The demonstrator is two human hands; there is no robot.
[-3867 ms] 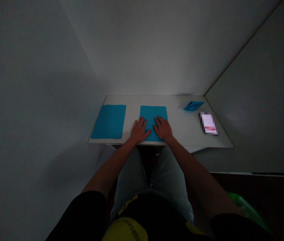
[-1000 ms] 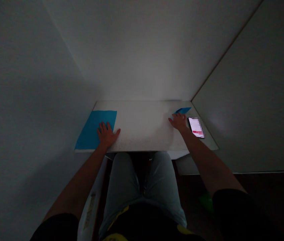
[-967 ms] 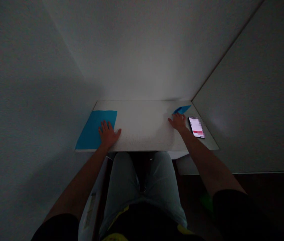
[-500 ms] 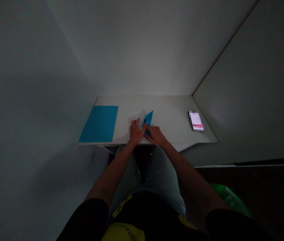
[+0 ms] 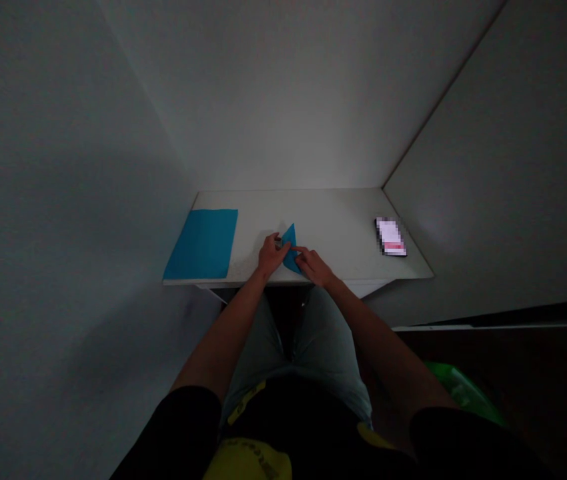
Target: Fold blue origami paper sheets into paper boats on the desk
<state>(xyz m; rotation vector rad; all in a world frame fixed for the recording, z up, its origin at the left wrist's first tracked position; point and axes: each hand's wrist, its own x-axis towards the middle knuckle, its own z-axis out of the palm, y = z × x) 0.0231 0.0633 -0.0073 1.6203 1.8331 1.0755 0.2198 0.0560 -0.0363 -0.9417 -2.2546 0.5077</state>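
A small folded piece of blue paper point(image 5: 290, 260) with a pointed top stands on the white table between my hands. My left hand point(image 5: 272, 255) grips its left side, thumb laid on the paper and fingers curled behind. On the right, my right hand point(image 5: 313, 265) has its index finger stretched to the paper and its thumb lower at the right edge, so the paper is pinched there. The far side of the paper is hidden.
A flat blue sheet point(image 5: 202, 245) lies at the table's left end. A phone point(image 5: 390, 237) with a blurred lit screen rests near the right edge. Walls enclose the white table point(image 5: 333, 220) at the back and sides. Something green point(image 5: 463, 393) is on the floor at lower right.
The folded paper has turned, its tip swinging left and more of its lower part showing. My right hand has drawn slightly away from my left, its index finger now straighter.
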